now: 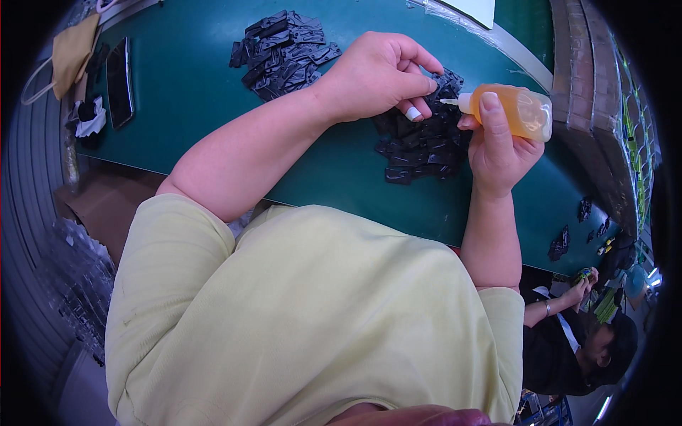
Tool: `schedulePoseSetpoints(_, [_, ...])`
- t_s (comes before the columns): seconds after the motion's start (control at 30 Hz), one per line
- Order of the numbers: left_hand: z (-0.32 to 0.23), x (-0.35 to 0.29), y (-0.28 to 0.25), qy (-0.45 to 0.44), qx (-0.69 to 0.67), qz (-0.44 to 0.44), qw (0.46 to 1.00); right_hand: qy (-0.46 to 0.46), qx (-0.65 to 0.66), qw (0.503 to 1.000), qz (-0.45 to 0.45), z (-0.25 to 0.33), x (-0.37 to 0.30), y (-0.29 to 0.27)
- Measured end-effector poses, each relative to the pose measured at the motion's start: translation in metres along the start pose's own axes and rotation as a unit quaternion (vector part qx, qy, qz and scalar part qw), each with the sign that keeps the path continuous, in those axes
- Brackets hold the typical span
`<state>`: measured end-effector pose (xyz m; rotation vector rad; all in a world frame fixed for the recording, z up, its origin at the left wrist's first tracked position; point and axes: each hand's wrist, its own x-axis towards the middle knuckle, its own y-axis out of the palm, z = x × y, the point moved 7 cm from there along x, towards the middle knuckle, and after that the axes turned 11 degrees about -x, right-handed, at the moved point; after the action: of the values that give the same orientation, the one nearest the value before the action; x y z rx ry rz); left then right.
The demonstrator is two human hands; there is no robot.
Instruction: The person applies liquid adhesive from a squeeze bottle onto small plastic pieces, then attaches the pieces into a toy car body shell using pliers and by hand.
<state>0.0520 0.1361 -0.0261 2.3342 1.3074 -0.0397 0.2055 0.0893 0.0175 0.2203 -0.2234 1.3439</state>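
My right hand (501, 153) is wrapped round a squeeze bottle (529, 112) of amber liquid, tipped on its side with its thin white nozzle aimed left. Opposite the nozzle, my left hand (380, 78) has its thumb and index finger closed at the edge of a small black plastic piece (442, 79), partly hidden by the fingers. One left finger wears a white wrap (413, 113) at its tip. Beneath both hands spreads a pile of flat black plastic pieces (419, 153). A second heap of black pieces (280, 53) lies farther left, beyond my left forearm.
The green table (192, 85) holds a phone (120, 82) at the far left, beside a tan face mask (73, 53). A cardboard wall (597, 85) borders the right side. Small black parts (559, 243) lie at lower right, near a co-worker (586, 341) handling something.
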Motion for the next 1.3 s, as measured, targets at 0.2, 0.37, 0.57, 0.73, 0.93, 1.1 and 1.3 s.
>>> schedulePoseSetpoints(0.2, [-0.003,0.001,0.0,0.007,-0.008,-0.004,1.0,0.08,0.133,0.986,-0.055,-0.008,0.019,-0.024])
schedulePoseSetpoints(0.37, [-0.002,0.011,-0.005,0.034,-0.06,-0.033,0.997,0.146,0.258,0.952,-0.075,-0.025,0.02,-0.043])
schedulePoseSetpoints(0.57, [-0.055,0.087,-0.013,0.135,0.217,-0.146,0.956,0.172,0.265,0.944,-0.098,-0.034,0.021,-0.046])
schedulePoseSetpoints(0.73, [-0.062,0.123,-0.004,0.114,0.491,-0.245,0.828,0.153,0.237,0.956,-0.08,-0.027,0.022,-0.047])
schedulePoseSetpoints(0.93, [-0.093,0.058,-0.051,0.123,0.508,-0.227,0.822,0.164,0.238,0.953,-0.088,-0.031,0.02,-0.05])
schedulePoseSetpoints(1.1, [-0.086,-0.004,-0.117,-0.005,0.463,-0.156,0.872,0.168,0.234,0.955,-0.076,-0.029,0.019,-0.041])
schedulePoseSetpoints(1.3, [-0.07,-0.014,-0.111,-0.042,0.445,-0.166,0.879,0.174,0.228,0.955,-0.074,-0.03,0.018,-0.04])
